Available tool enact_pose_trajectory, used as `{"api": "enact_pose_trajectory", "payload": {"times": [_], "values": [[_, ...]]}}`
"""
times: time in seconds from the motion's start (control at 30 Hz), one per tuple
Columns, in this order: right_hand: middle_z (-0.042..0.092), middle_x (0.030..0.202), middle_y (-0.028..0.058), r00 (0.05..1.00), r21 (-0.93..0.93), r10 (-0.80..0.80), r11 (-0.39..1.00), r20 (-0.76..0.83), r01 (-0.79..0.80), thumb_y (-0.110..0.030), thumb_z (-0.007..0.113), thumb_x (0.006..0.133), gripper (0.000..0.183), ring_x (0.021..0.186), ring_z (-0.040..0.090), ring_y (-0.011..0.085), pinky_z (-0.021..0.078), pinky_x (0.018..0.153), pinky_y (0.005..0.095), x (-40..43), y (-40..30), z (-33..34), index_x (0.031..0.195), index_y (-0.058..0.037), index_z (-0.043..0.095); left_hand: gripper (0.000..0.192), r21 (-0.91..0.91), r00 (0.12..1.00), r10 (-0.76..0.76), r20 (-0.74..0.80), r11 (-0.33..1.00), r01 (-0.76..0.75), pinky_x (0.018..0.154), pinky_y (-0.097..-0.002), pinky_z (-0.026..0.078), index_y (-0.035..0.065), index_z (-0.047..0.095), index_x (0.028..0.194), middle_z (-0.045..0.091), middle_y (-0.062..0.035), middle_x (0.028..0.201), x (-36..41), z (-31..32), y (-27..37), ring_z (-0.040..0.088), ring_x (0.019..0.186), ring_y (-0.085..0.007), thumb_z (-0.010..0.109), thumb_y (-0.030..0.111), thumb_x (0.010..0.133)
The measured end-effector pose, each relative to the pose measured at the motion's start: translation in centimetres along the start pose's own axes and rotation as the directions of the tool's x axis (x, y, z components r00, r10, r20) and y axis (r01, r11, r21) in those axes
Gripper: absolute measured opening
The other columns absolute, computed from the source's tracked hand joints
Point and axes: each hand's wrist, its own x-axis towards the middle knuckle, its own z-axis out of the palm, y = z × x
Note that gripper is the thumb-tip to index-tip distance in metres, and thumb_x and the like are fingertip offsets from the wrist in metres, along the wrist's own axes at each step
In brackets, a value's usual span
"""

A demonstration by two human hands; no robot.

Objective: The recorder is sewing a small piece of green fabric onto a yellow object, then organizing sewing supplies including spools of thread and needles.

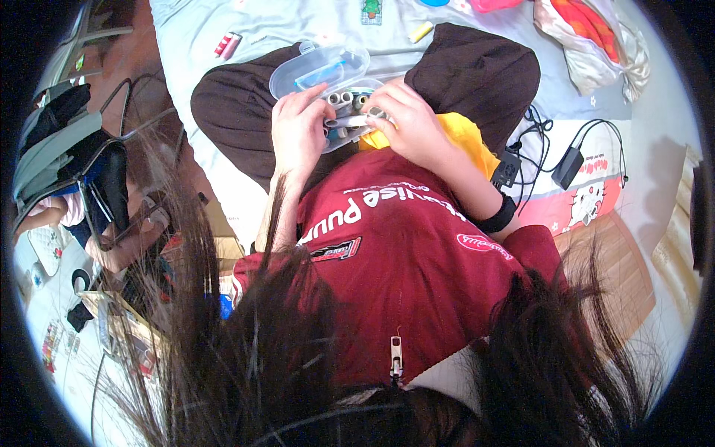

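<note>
A clear plastic box point(335, 146) with several thread spools point(341, 99) inside lies in my lap, its lid point(279, 84) folded back on the far side. A blue item shows through the lid. My left hand point(299, 120) rests on the box's left edge, fingers curled over it; whether it grips a spool I cannot tell. My right hand point(405, 114) is at the box's right side, thumb and fingers around a spool point(376, 113) seen end-on. Yellow cloth point(469, 134) lies under my right forearm.
On the bedsheet beyond my legs lie red and pink thread spools point(227, 46), a yellow spool point(420, 32) and a small tree-patterned piece point(371, 12). To the right are a black power adapter point(568, 167) with cables and a white and red cloth bundle point(592, 39). Clothes on a rack point(61, 139) stand left.
</note>
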Motion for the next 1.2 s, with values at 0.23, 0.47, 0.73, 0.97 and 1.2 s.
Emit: {"api": "enact_pose_trajectory", "payload": {"times": [0.23,0.47,0.73,0.97,1.2], "values": [[0.061,0.074,0.0118,0.94,-0.497,0.211,0.866,0.268,-0.053,-0.015,0.045,0.078,0.017,0.066,0.063,0.0234,0.049,0.051,0.0387,1.5,-2.2,2.3,0.088,-0.0033,0.053,0.021,-0.1,0.996,0.024,0.089,0.995,-0.015,0.085,-0.0339,0.035,0.0115,0.061,0.082,0.057,-0.0037,0.106,0.0,-1.1,-0.5,0.053,0.091,-0.0223,0.053,0.0,0.067],[0.064,0.08,0.0092,0.762,-0.613,0.417,0.789,0.495,-0.034,-0.015,0.051,0.073,0.016,0.073,0.063,0.0203,0.0492,0.058,0.0332,4.3,-3.5,2.5,0.078,-0.0078,0.065,0.024,-0.452,0.977,0.038,0.212,0.89,0.063,0.089,-0.0344,0.033,0.0044,0.055,0.088,0.054,-0.0107,0.113,-0.5,-2.1,-2.9,0.051,0.1,-0.0254,0.041,-0.003,0.069],[0.063,0.084,0.0122,0.713,-0.604,0.463,0.794,0.527,-0.07,-0.019,0.054,0.072,0.02,0.078,0.062,0.0241,0.0483,0.065,0.0354,6.0,-2.7,2.7,0.082,-0.0048,0.064,0.048,-0.431,0.976,0.02,0.215,0.899,0.076,0.098,-0.0404,0.026,0.0038,0.043,0.106,0.049,-0.0157,0.114,-0.7,-2.9,-1.6,0.043,0.11,-0.0306,0.061,0.009,0.062],[0.06,0.069,0.0147,0.797,-0.258,0.332,0.939,0.505,-0.227,-0.029,0.055,0.075,0.029,0.065,0.059,0.0263,0.0457,0.06,0.0367,4.9,-0.7,2.8,0.076,-0.0005,0.061,0.081,-0.018,0.974,0.023,0.226,1.0,-0.019,0.102,-0.0449,0.02,0.01,0.035,0.124,0.04,-0.0119,0.123,-1.2,-2.3,0.2,0.035,0.117,-0.0281,0.072,0.035,0.057],[0.053,0.048,0.0075,0.682,0.09,0.288,0.883,0.672,-0.461,-0.025,0.048,0.075,0.03,0.044,0.051,0.0165,0.0413,0.048,0.031,5.1,1.8,3.0,0.061,-0.0006,0.059,0.062,-0.039,0.961,0.063,0.271,0.998,-0.054,0.101,-0.0451,0.021,0.0137,0.045,0.115,0.041,-0.0101,0.122,-0.9,-2.3,-0.1,0.034,0.117,-0.0285,0.068,0.034,0.062]]}}
